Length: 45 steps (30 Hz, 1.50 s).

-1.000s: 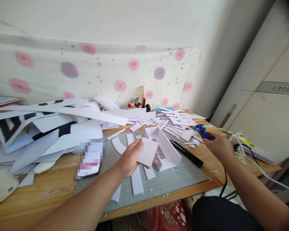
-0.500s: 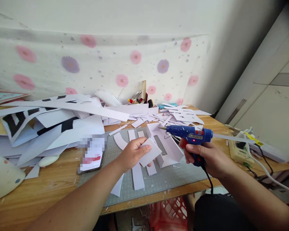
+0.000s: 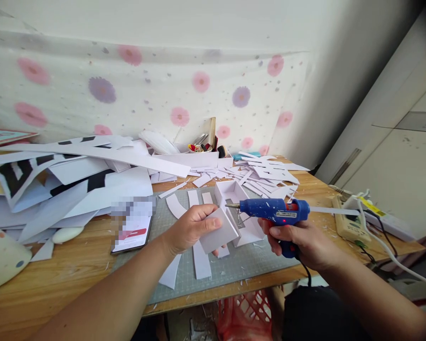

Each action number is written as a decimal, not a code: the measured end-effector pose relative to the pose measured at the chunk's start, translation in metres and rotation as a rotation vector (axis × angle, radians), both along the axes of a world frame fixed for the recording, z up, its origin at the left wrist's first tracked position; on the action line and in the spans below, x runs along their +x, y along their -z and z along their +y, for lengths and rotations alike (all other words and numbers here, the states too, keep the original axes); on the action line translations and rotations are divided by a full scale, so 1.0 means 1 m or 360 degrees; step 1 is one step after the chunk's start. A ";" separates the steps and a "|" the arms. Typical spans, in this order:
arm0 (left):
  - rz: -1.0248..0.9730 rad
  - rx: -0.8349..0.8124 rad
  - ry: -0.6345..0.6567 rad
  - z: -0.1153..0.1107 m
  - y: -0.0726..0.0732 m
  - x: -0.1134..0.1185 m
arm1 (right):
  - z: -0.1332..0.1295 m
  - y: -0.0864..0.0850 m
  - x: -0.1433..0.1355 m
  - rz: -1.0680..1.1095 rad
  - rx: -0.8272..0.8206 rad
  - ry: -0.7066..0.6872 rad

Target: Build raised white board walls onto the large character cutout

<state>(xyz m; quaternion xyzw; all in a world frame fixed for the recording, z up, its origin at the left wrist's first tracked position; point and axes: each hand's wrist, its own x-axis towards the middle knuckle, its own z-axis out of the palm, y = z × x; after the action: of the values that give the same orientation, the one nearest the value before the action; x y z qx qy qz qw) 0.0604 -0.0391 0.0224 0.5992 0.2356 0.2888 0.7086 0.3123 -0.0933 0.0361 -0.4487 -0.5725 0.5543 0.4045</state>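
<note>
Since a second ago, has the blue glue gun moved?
Yes: the glue gun has moved left, from right of the cutting mat to partly over it.

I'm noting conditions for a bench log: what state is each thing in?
Hot glue gun: red light on, held in the right hand.
Glue stick: inserted, rear end protruding.
Square white panel: tilted, held in the left hand.
Phone: screen lit.
White box: open-topped.
Cutting mat: flat, partly covered.
Power strip: on or off unclear.

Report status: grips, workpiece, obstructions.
Left grip holding white panel. Right grip on blue glue gun, nozzle near panel's upper edge. White box behind, partly hidden.
</note>
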 end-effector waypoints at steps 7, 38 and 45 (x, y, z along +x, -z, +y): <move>-0.0002 -0.0013 0.0015 -0.001 0.001 -0.001 | -0.002 0.000 -0.001 -0.0064 -0.0036 0.0010; -0.0018 0.0059 -0.0016 0.004 0.001 -0.006 | -0.009 -0.005 0.000 -0.0112 -0.0226 0.0054; -0.0084 0.0032 -0.0028 0.007 0.002 -0.008 | -0.009 -0.002 0.003 -0.0153 -0.0247 0.0053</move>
<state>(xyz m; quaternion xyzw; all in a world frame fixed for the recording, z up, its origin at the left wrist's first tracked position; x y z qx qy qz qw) 0.0523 -0.0322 0.0202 0.5964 0.2191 0.3131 0.7059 0.3148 -0.1022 0.0385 -0.5143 -0.5392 0.5679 0.3496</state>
